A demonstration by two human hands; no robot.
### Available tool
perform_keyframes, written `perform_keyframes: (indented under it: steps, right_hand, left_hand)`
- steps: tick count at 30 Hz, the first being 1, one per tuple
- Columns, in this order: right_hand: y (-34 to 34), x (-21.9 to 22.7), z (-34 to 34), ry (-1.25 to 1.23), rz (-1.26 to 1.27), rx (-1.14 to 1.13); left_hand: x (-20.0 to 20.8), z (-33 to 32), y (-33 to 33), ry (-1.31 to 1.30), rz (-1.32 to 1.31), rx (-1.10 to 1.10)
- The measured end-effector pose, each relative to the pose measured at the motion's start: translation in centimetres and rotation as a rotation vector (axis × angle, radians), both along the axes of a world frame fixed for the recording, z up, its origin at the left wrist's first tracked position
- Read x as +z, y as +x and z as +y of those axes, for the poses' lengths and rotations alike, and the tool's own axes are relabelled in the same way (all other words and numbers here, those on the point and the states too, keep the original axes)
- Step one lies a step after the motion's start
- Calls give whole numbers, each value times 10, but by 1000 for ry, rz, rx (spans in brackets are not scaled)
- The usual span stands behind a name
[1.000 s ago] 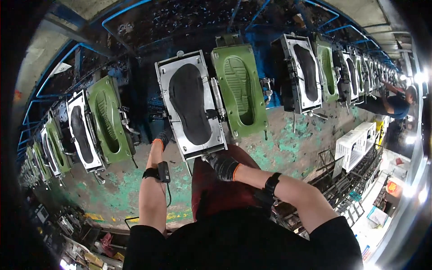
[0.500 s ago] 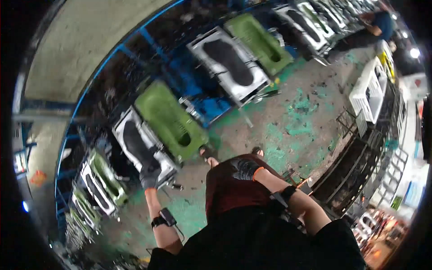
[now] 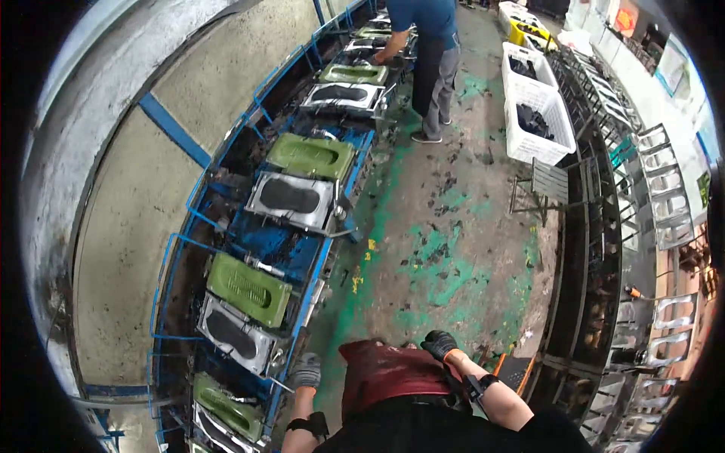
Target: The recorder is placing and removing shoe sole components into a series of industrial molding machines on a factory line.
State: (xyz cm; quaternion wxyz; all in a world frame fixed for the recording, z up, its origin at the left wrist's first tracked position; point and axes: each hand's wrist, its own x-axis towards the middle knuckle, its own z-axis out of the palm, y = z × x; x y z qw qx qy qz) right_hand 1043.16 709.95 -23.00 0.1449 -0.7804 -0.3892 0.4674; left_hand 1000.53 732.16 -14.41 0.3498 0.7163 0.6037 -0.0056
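My left hand point(image 3: 306, 371), in a grey knit glove, hangs beside the near edge of the mould line. It is nearest to a metal mould point(image 3: 236, 337) with a dark, sole-shaped patch on its silver face; a thin lever projects toward the glove. Just beyond the fingers is a dark patch that I cannot make out, and their grip does not show. My right hand point(image 3: 438, 345), in a darker glove with an orange cuff, is in front of my dark red apron point(image 3: 393, 371), fingers loosely bent, with nothing visible in it. A green mould half point(image 3: 249, 290) adjoins the silver one.
More green and silver moulds point(image 3: 293, 198) line the blue-framed conveyor point(image 3: 253, 245) on the left. A co-worker point(image 3: 434, 57) stands farther along it, one arm over a mould. White crates point(image 3: 540, 124) with black pieces, a small stool point(image 3: 549, 183) and metal racks point(image 3: 664, 196) stand right.
My view has turned and levelled along the aisle, so the co-worker now appears ahead. My left hand no longer overlaps the silver mould in the picture; my right hand is farther out from the apron.
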Motion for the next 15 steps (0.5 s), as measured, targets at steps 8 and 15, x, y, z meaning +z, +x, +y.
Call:
perform_keyframes:
  steps: [8,15]
  right_hand:
    - [274,-107,-42,-269,643,-1074]
    - [452,-33,-73,-804,-143,34]
  left_hand:
    - [-267,181,329,149,115,-1428]
    - [-320,274,700,88,107,-1018]
